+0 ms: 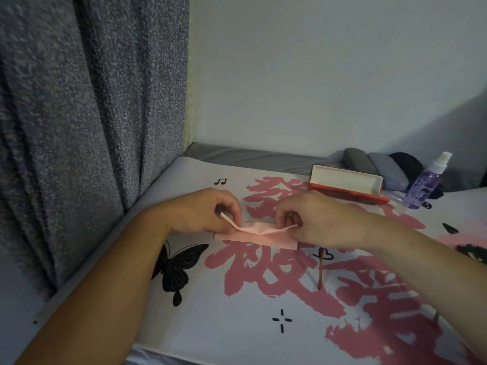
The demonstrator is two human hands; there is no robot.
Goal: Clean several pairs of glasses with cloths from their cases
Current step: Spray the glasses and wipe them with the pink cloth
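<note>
A pink cleaning cloth (257, 237) lies partly folded on the printed table cover (237, 325). My left hand (208, 212) pinches its upper left corner and my right hand (311, 219) pinches its upper right corner, lifting that edge above the lower layer. A thin reddish-brown temple arm of a pair of glasses (320, 270) sticks out towards me from under my right hand; the rest of the glasses is hidden. An open red case (347, 184) with a white lining stands behind my right hand.
Three closed cases, dark grey (359, 160), light grey (387, 171) and black (407, 163), lie at the back right against the wall. A purple spray bottle (427, 184) stands beside them. A grey curtain (87, 127) hangs on the left.
</note>
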